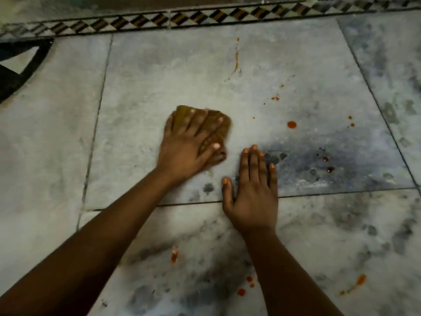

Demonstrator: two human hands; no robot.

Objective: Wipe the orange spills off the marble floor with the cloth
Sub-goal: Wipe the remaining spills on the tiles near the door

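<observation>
A folded brown cloth (222,126) lies flat on the grey marble floor (159,71) in the middle of the view. My left hand (186,144) presses down on the cloth with fingers spread over it. My right hand (252,192) rests flat on the bare floor just right of the cloth, fingers apart, holding nothing. Orange spills dot the floor: a round drop (291,124) right of the cloth, a thin streak (236,60) further away, small spots (275,98), dark red drops (328,165) at the right, and blobs (174,255) near my forearms.
A patterned tile border (205,18) runs along the far edge of the floor. A dark inlay shape (13,74) sits at the far left. Tile joints cross the floor, one of them under my right hand. More orange smears (360,281) lie at the near right.
</observation>
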